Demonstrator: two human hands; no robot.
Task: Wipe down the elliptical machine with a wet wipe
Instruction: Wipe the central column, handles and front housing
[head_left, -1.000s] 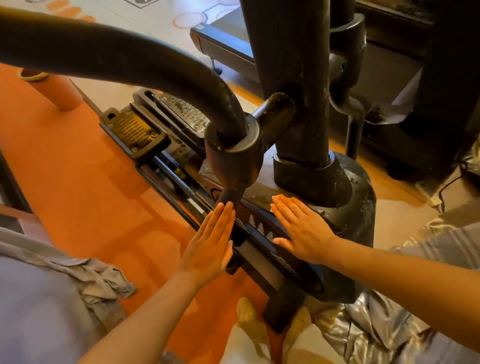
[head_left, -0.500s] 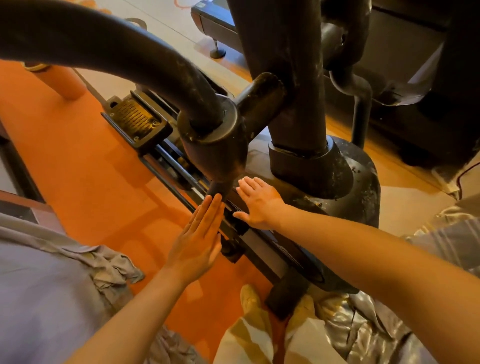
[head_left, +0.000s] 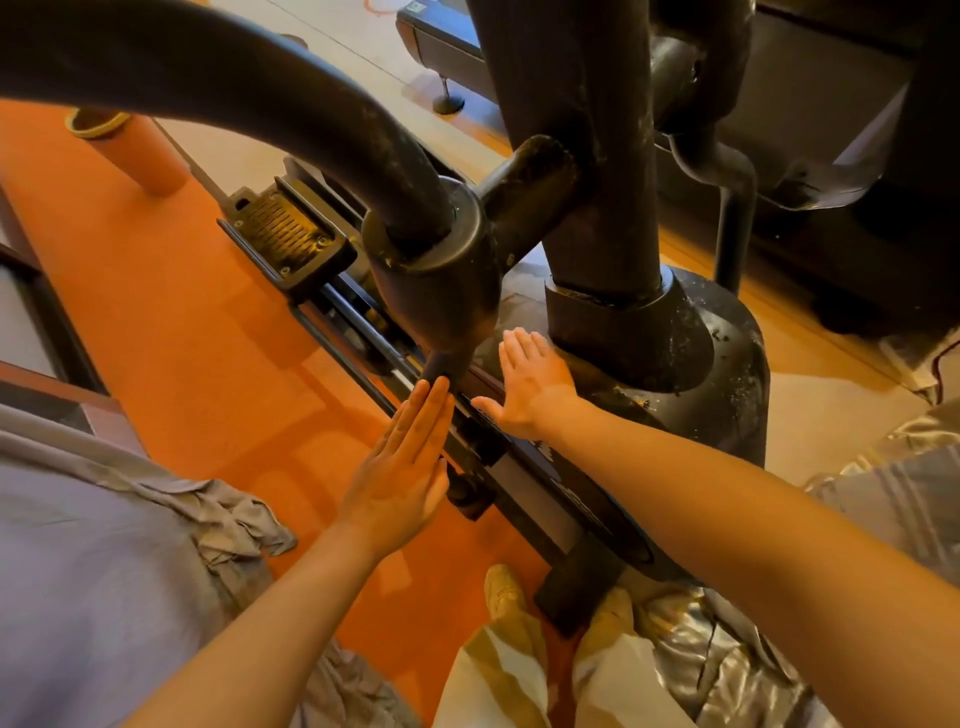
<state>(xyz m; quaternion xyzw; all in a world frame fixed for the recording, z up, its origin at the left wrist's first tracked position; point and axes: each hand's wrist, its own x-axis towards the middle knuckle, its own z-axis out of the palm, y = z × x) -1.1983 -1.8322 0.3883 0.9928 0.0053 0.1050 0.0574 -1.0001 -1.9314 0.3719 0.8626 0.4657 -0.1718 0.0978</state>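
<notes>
The black elliptical machine (head_left: 727, 395) fills the middle of the head view, with a thick curved arm (head_left: 291, 109) running in from the upper left to a pivot joint (head_left: 436, 275). My left hand (head_left: 405, 467) is flat with straight fingers, fingertips just under the joint's lower end beside the rail. My right hand (head_left: 530, 384) lies flat on the dark housing next to the central post's collar (head_left: 613, 322). No wet wipe shows under or in either hand.
A ribbed foot pedal (head_left: 283, 234) sits at the left on the rail. Orange floor (head_left: 171, 322) spreads to the left. Grey cloth (head_left: 234, 525) hangs at the lower left, crumpled silver sheeting (head_left: 701, 654) lies at the lower right. Another dark machine (head_left: 831, 130) stands behind.
My right hand slid up and left across the housing toward the post's collar. My left hand kept its flat pose near the joint. The view leaned slightly forward.
</notes>
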